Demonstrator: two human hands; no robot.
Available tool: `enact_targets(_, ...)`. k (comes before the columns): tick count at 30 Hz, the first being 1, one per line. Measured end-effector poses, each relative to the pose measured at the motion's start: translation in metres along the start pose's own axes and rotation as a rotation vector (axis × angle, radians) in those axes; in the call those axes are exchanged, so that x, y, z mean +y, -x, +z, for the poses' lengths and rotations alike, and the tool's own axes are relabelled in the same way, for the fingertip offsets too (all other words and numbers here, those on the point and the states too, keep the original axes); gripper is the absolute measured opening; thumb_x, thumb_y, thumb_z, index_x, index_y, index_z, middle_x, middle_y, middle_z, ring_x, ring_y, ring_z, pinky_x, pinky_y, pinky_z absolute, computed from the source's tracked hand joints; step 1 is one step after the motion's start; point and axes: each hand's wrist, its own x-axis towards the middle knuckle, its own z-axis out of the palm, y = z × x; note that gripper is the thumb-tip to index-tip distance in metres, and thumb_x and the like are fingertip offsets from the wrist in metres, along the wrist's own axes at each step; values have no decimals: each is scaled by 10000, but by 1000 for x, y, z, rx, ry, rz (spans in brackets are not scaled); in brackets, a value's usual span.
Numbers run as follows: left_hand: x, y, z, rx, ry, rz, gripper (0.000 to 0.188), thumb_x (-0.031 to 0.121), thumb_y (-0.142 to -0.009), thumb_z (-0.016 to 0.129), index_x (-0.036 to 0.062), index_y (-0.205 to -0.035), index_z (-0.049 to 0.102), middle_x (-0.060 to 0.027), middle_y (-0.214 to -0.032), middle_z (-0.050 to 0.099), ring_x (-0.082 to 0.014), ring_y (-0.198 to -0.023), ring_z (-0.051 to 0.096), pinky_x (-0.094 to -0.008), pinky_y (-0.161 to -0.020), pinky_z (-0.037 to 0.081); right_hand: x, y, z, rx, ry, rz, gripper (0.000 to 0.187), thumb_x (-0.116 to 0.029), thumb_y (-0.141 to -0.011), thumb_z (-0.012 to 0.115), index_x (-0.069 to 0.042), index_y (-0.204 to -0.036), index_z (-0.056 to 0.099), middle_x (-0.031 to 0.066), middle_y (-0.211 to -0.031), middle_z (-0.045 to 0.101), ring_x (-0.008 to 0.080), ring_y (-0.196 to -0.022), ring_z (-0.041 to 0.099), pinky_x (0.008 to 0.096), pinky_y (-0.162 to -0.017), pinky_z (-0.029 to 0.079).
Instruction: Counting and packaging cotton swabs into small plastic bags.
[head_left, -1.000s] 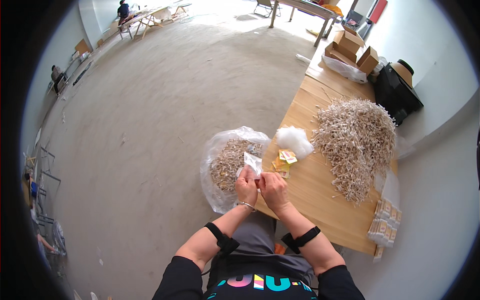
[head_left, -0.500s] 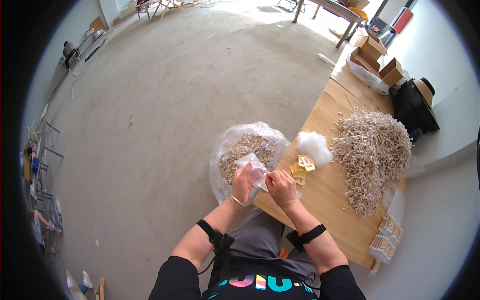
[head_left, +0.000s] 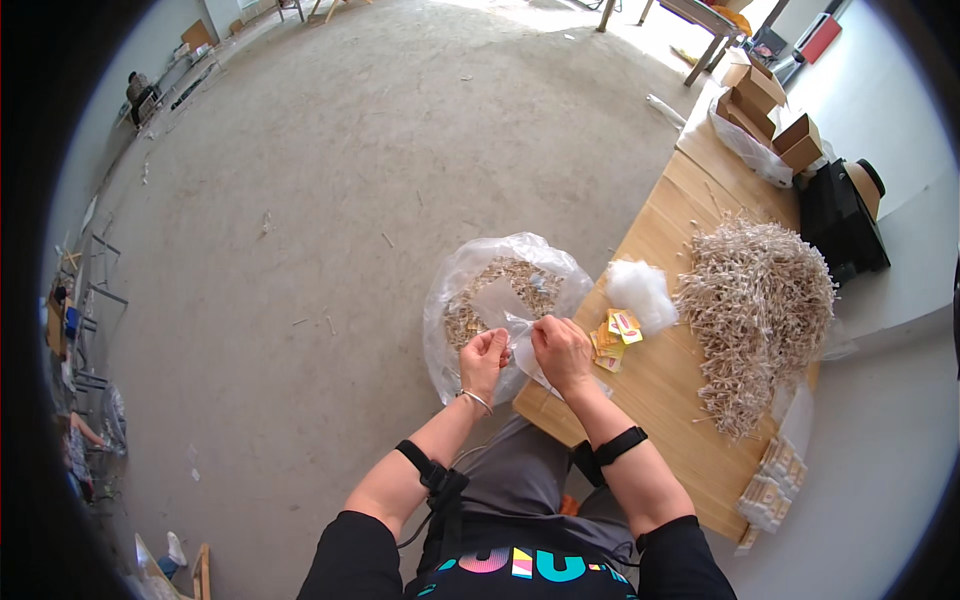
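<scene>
Between my two hands is a small clear plastic bag (head_left: 519, 328), stretched out over the large sack. My left hand (head_left: 484, 362) pinches one side of it with the fingers closed. My right hand (head_left: 562, 352) grips the other side, its fingers curled in near the table's corner. Below them, a big clear plastic sack (head_left: 437, 325) stands open, holding many cotton swabs (head_left: 490, 278). Several yellow cards (head_left: 612, 345) lie on the table just right of my right hand. Behind them sits a soft white translucent heap (head_left: 641, 296), whose material I cannot make out.
The wooden table (head_left: 655, 400) carries a large pile of loose cotton swabs (head_left: 755, 310). Filled packs (head_left: 772, 488) lie at its near right edge. Farther back are cardboard boxes (head_left: 750, 115) and a black case (head_left: 842, 215). A person (head_left: 138, 95) sits far left.
My hands have drawn slightly apart, and the small bag is now pulled taut between them. My left hand has changed from an upright hold to a closed pinch. The view has shifted slightly.
</scene>
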Motion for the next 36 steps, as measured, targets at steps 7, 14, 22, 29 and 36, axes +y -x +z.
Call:
enact_targets(7,-17,-16,-4,116,-36,71,190,219,-856,662,38,-900,624,0,-742,604,-69,-613,550,-204,-545,470,13,-3,19,-156,9,-90,98,-157,-794,607,-93,-746,551,57,-688,613,238,-716,597,369,-658,467)
enact_targets(14,-38,10,1,99,4,-15,192,198,-850,671,39,-939,608,-7,-772,618,-79,-629,555,-214,-567,471,34,6,3,-279,-128,-109,66,-96,-748,599,-75,-808,581,85,-758,634,264,-813,599,377,-742,478)
enact_targets(22,-38,22,12,89,-1,22,271,208,-837,690,6,-992,600,-7,-798,620,-75,-658,550,-204,-605,456,34,11,13,-179,-321,128,149,-16,-735,555,-24,-882,582,162,-1143,555,319,-1099,500,388,-871,446)
enact_targets(29,-51,28,14,111,-116,37,226,189,-843,685,-17,-920,633,-29,-815,641,-66,-710,548,-208,-637,444,33,14,15,-127,-348,176,84,-77,-730,577,-2,-768,584,203,-1188,520,371,-1170,430,424,-1003,351)
enact_targets(36,-50,28,21,93,-109,104,177,202,-863,663,35,-862,606,43,-731,561,-28,-615,426,-196,-532,340,39,14,10,-164,-338,177,79,-107,-739,590,-38,-777,596,166,-1237,510,350,-1193,429,423,-1004,353)
